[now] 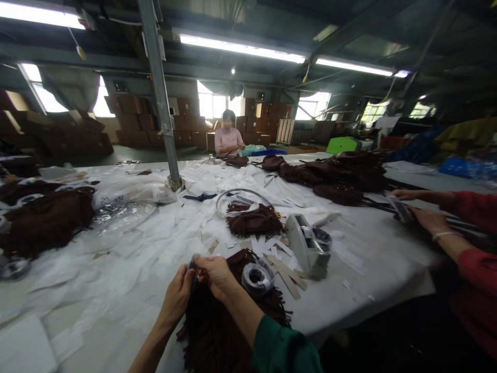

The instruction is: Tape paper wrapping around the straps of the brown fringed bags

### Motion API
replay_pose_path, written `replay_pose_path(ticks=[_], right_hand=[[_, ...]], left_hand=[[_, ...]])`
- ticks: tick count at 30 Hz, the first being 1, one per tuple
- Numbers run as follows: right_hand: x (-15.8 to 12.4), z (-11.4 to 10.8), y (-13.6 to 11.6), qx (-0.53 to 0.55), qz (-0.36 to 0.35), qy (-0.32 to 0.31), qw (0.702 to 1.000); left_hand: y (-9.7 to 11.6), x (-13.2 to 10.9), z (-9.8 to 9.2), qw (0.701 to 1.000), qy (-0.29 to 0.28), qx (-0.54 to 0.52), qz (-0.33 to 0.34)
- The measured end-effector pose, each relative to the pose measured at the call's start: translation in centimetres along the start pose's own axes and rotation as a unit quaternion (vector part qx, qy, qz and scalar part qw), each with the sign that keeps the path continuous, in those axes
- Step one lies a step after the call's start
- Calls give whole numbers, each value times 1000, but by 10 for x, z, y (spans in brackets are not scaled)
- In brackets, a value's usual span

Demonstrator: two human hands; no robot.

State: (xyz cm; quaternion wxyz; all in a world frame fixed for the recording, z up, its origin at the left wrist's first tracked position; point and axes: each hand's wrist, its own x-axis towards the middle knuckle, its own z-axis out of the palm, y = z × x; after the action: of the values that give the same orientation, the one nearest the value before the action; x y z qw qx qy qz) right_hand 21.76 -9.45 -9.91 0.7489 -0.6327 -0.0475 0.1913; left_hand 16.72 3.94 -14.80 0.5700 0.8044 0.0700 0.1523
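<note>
My left hand [179,291] and my right hand [216,276] meet over the table, their fingers closed on a short dark strip [193,262] with a greyish sheen. What the strip is made of, I cannot tell. Beneath them lies a dark brown fringed bag [212,324], partly covered by my right forearm. On its right part rests a dark ring-shaped coil [258,278] in clear and white wrapping. A grey tape dispenser [308,248] stands to the right, beside loose white and tan paper strips [288,274].
Another brown fringed bag [254,221] lies farther ahead. Brown bags form piles at left [54,215] and at the back right [341,173]. White sheets cover the table [132,290]; a metal post [159,93] rises beyond. A red-sleeved co-worker's hands [427,217] work at right; another person [228,137] sits opposite.
</note>
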Motion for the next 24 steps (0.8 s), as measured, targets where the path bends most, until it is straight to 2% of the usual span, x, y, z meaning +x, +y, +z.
replay_pose_path(ticks=[3,6,10,13,15,19,24], right_hand=[[2,-23,-4,-116,-27,56,991],[2,-70,-15,-230,-51,115,965],[-6,-154,-31,-381,-68,206,899],[-5,-197,-28,-480,-64,209,850],[2,-207,-17,-531,-61,186,824],[21,-205,8,-602,-41,165,780],[19,-219,9,-627,-43,156,762]], left_hand=[[-3,-1,-1,999,-5,-38,-32],[-3,-5,-4,992,-26,-101,-69],[-2,-8,-4,988,-24,-132,-82],[-4,-5,0,987,-23,-135,-78],[-6,-2,2,988,-14,-137,-75],[-9,0,1,988,-21,-129,-87],[-16,-3,0,984,-31,-141,-106]])
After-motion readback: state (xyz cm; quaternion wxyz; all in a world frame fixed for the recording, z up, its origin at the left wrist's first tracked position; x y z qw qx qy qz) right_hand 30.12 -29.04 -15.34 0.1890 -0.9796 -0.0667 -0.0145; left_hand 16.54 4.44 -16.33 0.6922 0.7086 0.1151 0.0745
